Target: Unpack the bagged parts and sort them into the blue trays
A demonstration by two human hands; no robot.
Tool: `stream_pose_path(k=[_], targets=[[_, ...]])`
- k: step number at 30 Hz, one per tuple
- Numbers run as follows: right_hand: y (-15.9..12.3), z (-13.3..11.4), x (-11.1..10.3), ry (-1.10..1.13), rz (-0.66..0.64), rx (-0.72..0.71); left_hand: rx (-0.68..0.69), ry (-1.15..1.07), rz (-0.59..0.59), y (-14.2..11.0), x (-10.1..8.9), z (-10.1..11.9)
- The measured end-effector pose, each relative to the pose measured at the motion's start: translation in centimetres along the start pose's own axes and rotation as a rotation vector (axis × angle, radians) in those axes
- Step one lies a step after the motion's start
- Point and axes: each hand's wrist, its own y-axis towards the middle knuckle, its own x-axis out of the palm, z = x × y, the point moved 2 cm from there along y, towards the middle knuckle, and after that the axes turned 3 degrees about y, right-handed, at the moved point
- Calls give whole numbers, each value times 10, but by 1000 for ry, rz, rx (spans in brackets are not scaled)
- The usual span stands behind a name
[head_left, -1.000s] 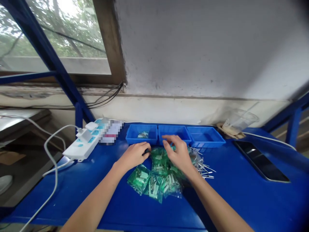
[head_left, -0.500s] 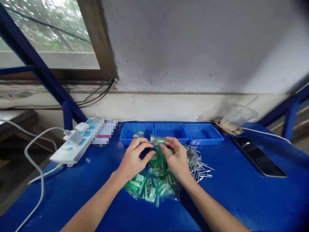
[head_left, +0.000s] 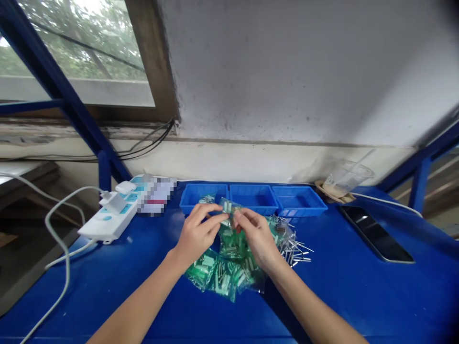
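A small clear plastic bag with pale pieces inside is held up between my two hands, above the pile. My left hand pinches its left side, fingers closed at the edge. My right hand grips the right side with thumb and fingertips. Below lie several greenish plastic bags filled with light green plugs and screws. Loose metal pins are spread to the right of the pile, partly hidden by my right hand.
Three blue bins stand in a row along the wall; the left one holds a small bag. A white power strip with plugs and cables is at left. At right are a phone and a clear plastic cup.
My left fingers have closed in on the small bag, which now sits tilted and slightly left. My right hand has shifted a little left and down along it. The view has turned slightly.
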Motion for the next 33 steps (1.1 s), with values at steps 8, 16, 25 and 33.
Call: stream_pose_path(k=[8, 16, 25, 33], targets=[[27, -60, -16, -295, 515, -631, -441, -44, -398, -7, 15, -12], [19, -32, 9, -1004, 67, -631, -592, -51, -594, -13, 22, -22], [5, 0, -8, -189, -4, 120, -283, -179, -92, -4, 9, 0], [1, -2, -12, -403, 133, -359, -468, -289, -247, -2, 10, -5]])
